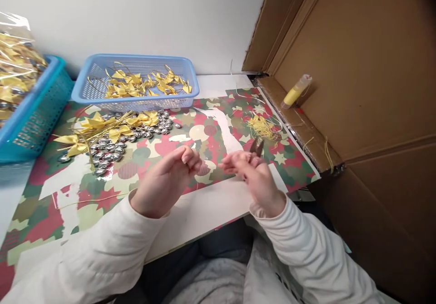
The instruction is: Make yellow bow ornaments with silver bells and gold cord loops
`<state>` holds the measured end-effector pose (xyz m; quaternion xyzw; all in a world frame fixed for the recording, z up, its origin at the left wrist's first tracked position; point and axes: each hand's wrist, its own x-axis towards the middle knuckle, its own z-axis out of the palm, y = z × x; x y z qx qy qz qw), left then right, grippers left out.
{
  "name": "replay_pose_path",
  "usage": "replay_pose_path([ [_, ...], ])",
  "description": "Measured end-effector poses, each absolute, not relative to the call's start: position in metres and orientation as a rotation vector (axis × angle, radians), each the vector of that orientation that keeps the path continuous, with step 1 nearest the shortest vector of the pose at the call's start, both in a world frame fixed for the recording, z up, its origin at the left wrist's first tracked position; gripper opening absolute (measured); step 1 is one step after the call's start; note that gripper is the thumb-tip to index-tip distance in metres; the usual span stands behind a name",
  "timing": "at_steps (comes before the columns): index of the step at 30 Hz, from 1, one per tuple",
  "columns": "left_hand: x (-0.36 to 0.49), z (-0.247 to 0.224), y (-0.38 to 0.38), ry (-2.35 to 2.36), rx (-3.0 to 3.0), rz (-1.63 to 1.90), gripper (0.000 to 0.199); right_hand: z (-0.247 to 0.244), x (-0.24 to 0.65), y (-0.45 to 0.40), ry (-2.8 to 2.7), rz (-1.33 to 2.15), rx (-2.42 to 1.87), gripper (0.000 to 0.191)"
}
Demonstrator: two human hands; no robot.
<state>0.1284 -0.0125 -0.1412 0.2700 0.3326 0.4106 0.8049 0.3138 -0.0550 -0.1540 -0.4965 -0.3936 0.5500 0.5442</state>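
My left hand (170,179) is raised above the front of the table, its fingers curled in and the thumb pressed against them. Whatever it may hold is too small or hidden to make out. Facing it, my right hand (254,172) is closed too, thumb against bent fingers pointing left. Just beyond its knuckles show the dark blades of a pair of scissors (258,147); their handles are hidden, so I cannot tell whether they are held or lying behind. On the left are a heap of silver bells (105,154) and yellow ribbon bows (97,122) with gold cords.
A blue basket (136,103) with more bows stands at the back. At far left, a turquoise basket (37,113) holds a clear bag (13,67) of bows. Yellow thread scraps (264,127) lie at right, near a yellow tube (297,92) on the cardboard ledge (296,133). Cardboard (368,77) walls the right side.
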Motion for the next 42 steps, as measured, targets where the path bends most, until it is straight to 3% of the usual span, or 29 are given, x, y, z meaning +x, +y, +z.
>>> replay_pose_path([
  [3, 0.131, -0.144, -0.013, 0.743, 0.659, 0.912, 0.039, -0.156, 0.281, -0.060, -0.983, 1.352, -1.123, 0.055],
  [10, 0.129, -0.148, -0.015, 0.644, 0.718, 0.750, 0.031, -0.163, 0.251, -0.047, -1.050, 1.160, -1.197, 0.049],
  [13, 0.129, -0.151, -0.015, 0.632, 0.749, 0.787, 0.035, -0.162, 0.250, -0.042, -0.978, 1.174, -1.232, 0.049],
  [16, 0.129, -0.153, -0.015, 0.580, 0.764, 0.751, 0.027, -0.158, 0.253, -0.045, -0.926, 1.228, -1.187, 0.052],
  [21, 0.127, -0.156, -0.020, 0.716, 0.801, 0.658, 0.051, -0.154, 0.267, -0.058, -0.783, 1.337, -1.031, 0.053],
  [27, 0.123, -0.158, -0.025, 0.745, 1.097, 0.442, 0.032, -0.161, 0.282, -0.067, -0.722, 1.272, -1.003, 0.055],
  [32, 0.123, -0.158, -0.023, 0.827, 1.352, 0.593, 0.038, -0.165, 0.288, -0.069, -0.693, 1.246, -1.008, 0.053],
  [42, 0.122, -0.156, -0.023, 0.866, 1.445, 0.575, 0.041, -0.160, 0.290, -0.069, -0.644, 1.197, -0.986, 0.049],
])
